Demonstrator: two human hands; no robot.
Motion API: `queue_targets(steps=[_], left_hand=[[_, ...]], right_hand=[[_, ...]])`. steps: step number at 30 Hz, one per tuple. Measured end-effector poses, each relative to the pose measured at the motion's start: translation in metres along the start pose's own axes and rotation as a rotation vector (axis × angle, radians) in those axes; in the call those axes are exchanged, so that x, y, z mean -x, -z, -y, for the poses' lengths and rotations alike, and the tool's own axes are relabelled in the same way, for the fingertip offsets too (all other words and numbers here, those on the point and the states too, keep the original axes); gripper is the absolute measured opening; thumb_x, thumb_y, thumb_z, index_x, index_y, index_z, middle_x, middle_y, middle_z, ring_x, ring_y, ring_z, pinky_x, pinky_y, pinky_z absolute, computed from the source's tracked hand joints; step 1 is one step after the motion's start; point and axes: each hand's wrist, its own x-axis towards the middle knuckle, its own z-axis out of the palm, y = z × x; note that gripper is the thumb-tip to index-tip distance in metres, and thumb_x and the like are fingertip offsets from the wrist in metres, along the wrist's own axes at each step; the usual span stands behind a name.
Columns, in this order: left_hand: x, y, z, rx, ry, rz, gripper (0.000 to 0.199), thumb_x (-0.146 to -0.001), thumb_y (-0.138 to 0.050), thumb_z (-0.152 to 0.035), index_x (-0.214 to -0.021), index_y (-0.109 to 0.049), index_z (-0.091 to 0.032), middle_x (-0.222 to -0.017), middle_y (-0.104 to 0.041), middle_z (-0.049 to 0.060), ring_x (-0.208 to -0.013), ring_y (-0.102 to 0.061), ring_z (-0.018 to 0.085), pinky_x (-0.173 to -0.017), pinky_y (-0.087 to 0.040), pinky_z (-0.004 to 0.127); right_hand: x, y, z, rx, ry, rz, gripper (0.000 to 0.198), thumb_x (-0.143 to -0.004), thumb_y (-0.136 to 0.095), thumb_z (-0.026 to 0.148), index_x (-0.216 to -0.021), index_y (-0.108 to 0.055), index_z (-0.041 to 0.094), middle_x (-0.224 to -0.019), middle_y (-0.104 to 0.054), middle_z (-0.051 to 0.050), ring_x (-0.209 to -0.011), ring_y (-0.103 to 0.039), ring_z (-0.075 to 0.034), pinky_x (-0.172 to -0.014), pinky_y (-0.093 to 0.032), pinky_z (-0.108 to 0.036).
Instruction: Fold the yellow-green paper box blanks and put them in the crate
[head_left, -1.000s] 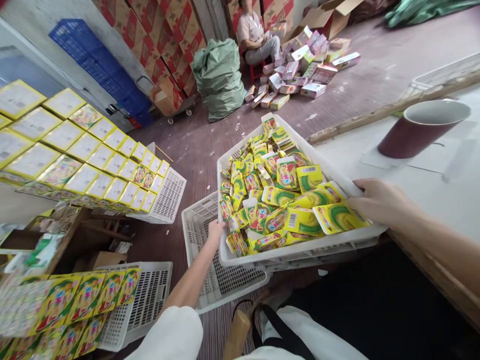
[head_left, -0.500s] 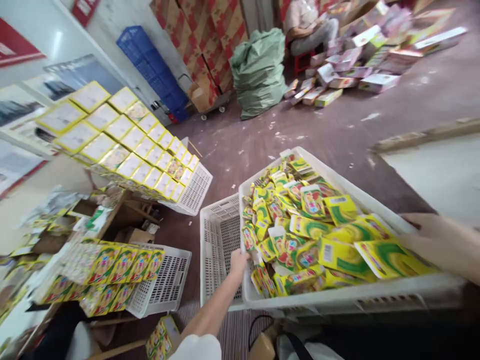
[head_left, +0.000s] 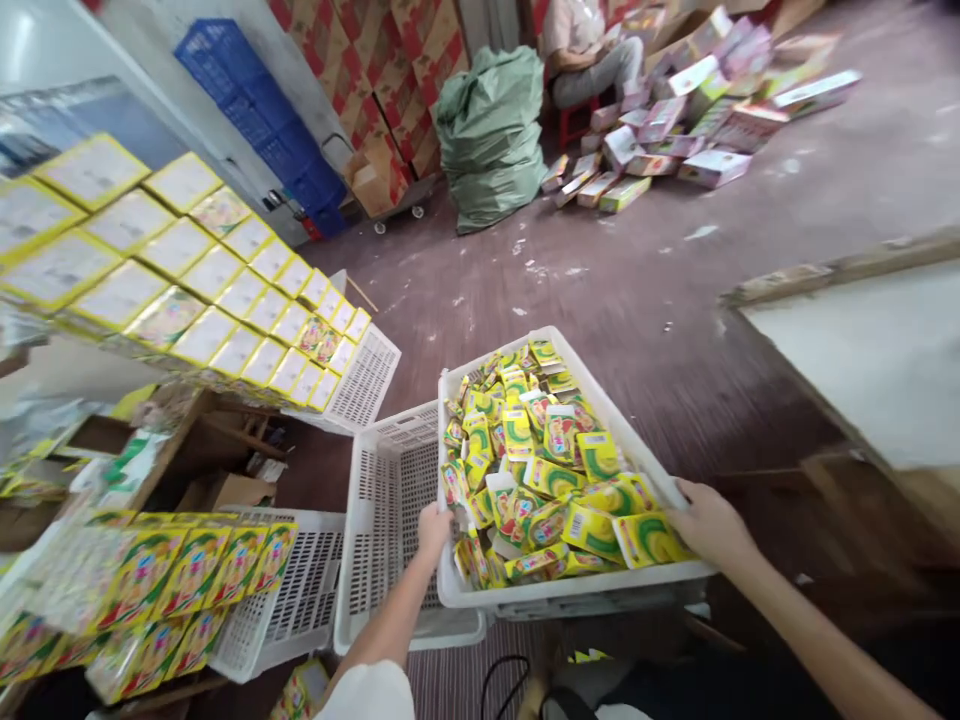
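A white plastic crate (head_left: 577, 592) full of small yellow and green boxes (head_left: 551, 475) is between my two hands. My left hand (head_left: 435, 535) grips its left rim, fingers wrapped over the edge. On the opposite side, my right hand (head_left: 709, 520) is closed on the right rim near the front corner. Left of this crate, and partly behind my left forearm, stands a second white crate (head_left: 390, 490) with its perforated walls and floor showing.
Stacked yellow-edged boxes (head_left: 217, 280) rest on a white crate at left. More yellow packs (head_left: 199, 560) sit on another crate nearer me. Ahead are a green sack (head_left: 491, 140), a seated person (head_left: 592, 60) and a pile of cartons (head_left: 675, 130). A pale panel (head_left: 862, 340) lies right.
The full crate appears smaller and farther left in view, with its right side drawn in. Both hands stay on its rims. My view has shifted, moving the background leftward.
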Motion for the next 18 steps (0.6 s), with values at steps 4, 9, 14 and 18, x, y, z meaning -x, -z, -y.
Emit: queue_targets(steps=[4, 9, 14, 18], left_hand=[[-0.013, -0.012, -0.008, -0.113, -0.018, 0.046, 0.03, -0.091, -0.061, -0.034, -0.114, -0.06, -0.014, -0.116, -0.062, 0.008, -0.1, -0.062, 0.023, -0.084, -0.055, 0.041], [-0.019, -0.031, -0.009, -0.155, -0.029, 0.071, 0.029, -0.092, -0.06, -0.034, -0.113, -0.06, -0.014, -0.113, -0.063, 0.007, -0.098, -0.063, 0.022, -0.083, -0.055, 0.04], [-0.022, -0.06, -0.008, -0.137, 0.007, 0.048, 0.03, -0.092, -0.06, -0.034, -0.115, -0.059, -0.015, -0.115, -0.062, 0.008, -0.099, -0.063, 0.022, -0.084, -0.055, 0.041], [-0.026, -0.094, -0.019, -0.119, 0.024, 0.022, 0.031, -0.092, -0.059, -0.034, -0.116, -0.059, -0.015, -0.116, -0.062, 0.008, -0.099, -0.063, 0.022, -0.083, -0.055, 0.04]], right_hand=[[0.014, -0.023, -0.025, -0.02, -0.185, -0.011, 0.037, -0.061, -0.057, 0.009, -0.095, -0.07, 0.018, -0.086, -0.072, -0.008, -0.088, -0.068, -0.027, -0.073, -0.052, -0.029], [0.018, -0.037, -0.049, -0.138, -0.332, -0.014, 0.046, -0.059, -0.056, 0.001, -0.099, -0.069, 0.019, -0.086, -0.073, -0.006, -0.09, -0.069, -0.025, -0.075, -0.053, -0.026], [0.003, -0.038, -0.064, -0.3, -0.442, 0.004, 0.038, -0.076, -0.06, 0.004, -0.112, -0.063, 0.016, -0.096, -0.073, -0.006, -0.085, -0.07, -0.02, -0.071, -0.055, -0.026], [-0.007, -0.027, -0.075, -0.355, -0.508, -0.025, 0.028, -0.093, -0.061, 0.024, -0.119, -0.059, 0.015, -0.116, -0.066, -0.009, -0.096, -0.067, -0.02, -0.083, -0.056, -0.038]])
